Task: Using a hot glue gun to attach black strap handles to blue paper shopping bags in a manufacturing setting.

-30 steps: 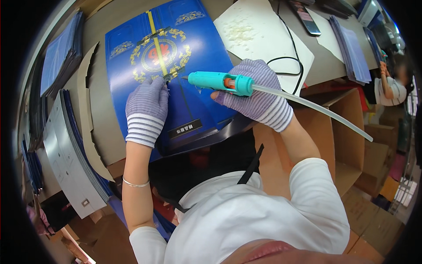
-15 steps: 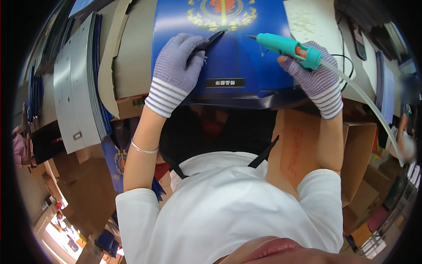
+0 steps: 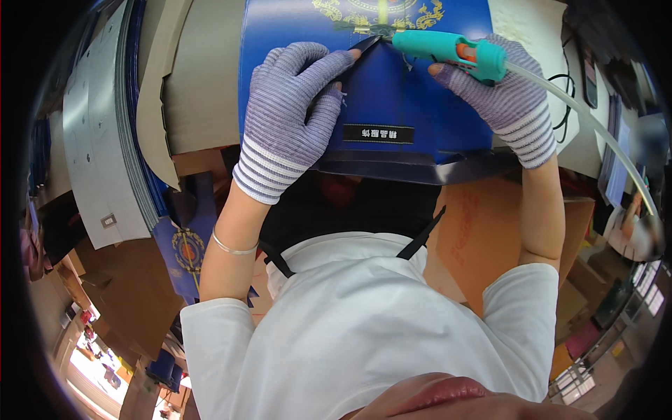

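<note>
Head view: blue panel [image 3: 427, 105] lies on the worktop in front of the wearer, near edge by the lap, gold emblem [image 3: 430, 15] at the far side, black label [image 3: 378, 134] nearer. Glue point looks to be just this side of the emblem, on the panel's middle line

Left hand [image 3: 290, 105]: fingers narrowed, thumb and index pinching a dark strip [image 3: 365, 47], its pointed end aimed at that spot. Can't tell if it's a loose strip or a flap of the panel

Right hand [image 3: 509, 87]: wrapped round a teal glue gun [image 3: 434, 47], nozzle inward, just beside the strip's tip. Touching or not, can't tell. No bead visible either

How I'd run it: small dab, nozzle low, right on the line. Too much probably squeezes out and marks the blue face. Left fingertips look bare past the glove and near the hot end, so grip the strip further back. Lift the nozzle clear before pressing, else it likely strings. Square the strip to the middle line first; hot glue gives little time to shift it

Watch the long glue stick [image 3: 591, 119] trailing out behind, it could tug the aim. Black cable [image 3: 564, 98] lies off to the right, keep it slack
</note>
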`<state>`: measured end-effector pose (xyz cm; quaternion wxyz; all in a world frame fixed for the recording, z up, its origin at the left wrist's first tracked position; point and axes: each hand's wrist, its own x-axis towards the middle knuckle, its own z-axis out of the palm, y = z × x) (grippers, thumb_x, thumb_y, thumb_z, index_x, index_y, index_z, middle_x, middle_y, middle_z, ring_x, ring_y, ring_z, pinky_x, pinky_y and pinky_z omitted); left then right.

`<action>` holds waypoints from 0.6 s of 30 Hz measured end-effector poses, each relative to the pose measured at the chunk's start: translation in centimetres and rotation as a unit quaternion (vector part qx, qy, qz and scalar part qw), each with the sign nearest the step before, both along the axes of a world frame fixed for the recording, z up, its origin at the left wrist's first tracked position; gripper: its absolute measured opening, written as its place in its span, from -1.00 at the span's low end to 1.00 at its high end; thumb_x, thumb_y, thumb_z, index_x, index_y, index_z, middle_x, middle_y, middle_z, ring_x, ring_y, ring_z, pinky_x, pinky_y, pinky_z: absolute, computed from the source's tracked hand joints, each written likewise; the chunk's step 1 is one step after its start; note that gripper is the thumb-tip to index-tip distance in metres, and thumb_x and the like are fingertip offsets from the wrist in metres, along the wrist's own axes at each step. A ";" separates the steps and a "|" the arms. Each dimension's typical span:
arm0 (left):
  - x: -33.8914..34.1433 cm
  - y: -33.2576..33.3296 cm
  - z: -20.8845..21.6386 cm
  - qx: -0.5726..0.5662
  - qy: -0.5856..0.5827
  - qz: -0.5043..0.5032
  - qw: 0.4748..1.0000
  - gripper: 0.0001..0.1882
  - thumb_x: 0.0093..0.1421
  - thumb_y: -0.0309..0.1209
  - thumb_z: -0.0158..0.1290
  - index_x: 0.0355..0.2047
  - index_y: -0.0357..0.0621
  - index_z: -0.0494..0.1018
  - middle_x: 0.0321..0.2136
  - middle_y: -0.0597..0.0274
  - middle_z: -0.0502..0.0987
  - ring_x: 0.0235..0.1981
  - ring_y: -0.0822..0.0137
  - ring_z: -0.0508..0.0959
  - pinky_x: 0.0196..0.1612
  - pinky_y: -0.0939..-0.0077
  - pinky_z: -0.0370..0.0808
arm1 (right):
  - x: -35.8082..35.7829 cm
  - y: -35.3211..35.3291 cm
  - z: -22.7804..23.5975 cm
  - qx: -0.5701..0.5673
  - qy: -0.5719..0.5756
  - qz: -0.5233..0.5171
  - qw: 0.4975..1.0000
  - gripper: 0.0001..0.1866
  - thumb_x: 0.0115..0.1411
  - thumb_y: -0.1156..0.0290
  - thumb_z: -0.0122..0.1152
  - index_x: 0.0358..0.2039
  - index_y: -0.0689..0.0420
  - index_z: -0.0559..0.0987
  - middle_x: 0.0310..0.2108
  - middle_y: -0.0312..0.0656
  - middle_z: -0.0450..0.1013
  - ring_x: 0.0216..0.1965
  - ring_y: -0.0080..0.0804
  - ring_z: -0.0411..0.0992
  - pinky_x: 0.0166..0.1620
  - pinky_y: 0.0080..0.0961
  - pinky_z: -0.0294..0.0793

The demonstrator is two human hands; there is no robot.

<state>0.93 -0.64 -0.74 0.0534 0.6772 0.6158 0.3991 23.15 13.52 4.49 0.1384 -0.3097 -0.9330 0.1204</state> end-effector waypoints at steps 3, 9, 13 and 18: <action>-0.1 0.1 -0.1 -0.007 -0.001 -0.008 1.000 -0.71 0.07 -0.53 0.10 -0.16 -0.15 0.61 -0.28 0.03 0.54 -0.24 0.10 0.49 -0.12 0.32 0.46 | 0.2 -0.1 0.7 0.040 -0.031 0.006 0.999 -0.57 0.02 -0.02 0.43 -0.50 0.12 0.58 -0.63 -0.21 0.42 -0.59 -0.30 0.41 -0.48 -0.40 0.38; -0.2 0.1 -0.3 -0.007 0.007 -0.002 1.000 -0.69 0.04 -0.53 0.11 -0.15 -0.14 0.60 -0.27 0.04 0.54 -0.23 0.08 0.48 -0.08 0.28 0.43 | 0.9 -0.5 0.9 0.029 -0.069 -0.013 0.997 -0.63 0.01 0.03 0.45 -0.54 0.08 0.60 -0.63 -0.21 0.44 -0.60 -0.29 0.41 -0.50 -0.40 0.37; -0.4 0.2 -0.1 -0.015 0.049 -0.018 0.999 -0.64 0.09 -0.62 0.06 -0.09 -0.13 0.59 -0.13 0.09 0.57 -0.09 0.13 0.50 0.06 0.36 0.41 | 0.0 0.0 0.4 0.056 -0.053 0.035 0.996 -0.65 0.00 0.05 0.45 -0.53 0.08 0.60 -0.63 -0.23 0.43 -0.60 -0.32 0.41 -0.50 -0.41 0.36; -0.6 0.5 -0.8 0.031 0.045 -0.024 0.998 -0.69 0.01 -0.53 0.11 -0.18 -0.17 0.61 -0.20 0.08 0.60 -0.15 0.07 0.52 -0.04 0.25 0.42 | 0.6 -0.4 0.6 0.077 -0.048 0.009 0.996 -0.51 0.00 -0.16 0.37 -0.60 0.06 0.59 -0.71 -0.17 0.38 -0.64 -0.21 0.40 -0.50 -0.36 0.40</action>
